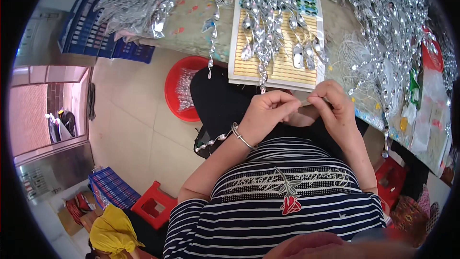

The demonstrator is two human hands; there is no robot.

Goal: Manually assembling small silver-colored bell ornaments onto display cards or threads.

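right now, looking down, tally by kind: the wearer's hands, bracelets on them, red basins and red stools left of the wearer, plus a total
Hands: 2, left hand and right hand
Silver bracelet: 1
Red basin: 1
Red stool: 1
Total: 5

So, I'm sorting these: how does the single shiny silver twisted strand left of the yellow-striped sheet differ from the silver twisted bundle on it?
Amount: the single silver strand is one slim line, while the silver bundle gathers many. Place: the strand lies on the table and over its edge; the bundle lies on the yellow-striped sheet, nearer the left hand. Both look shiny and twisted.
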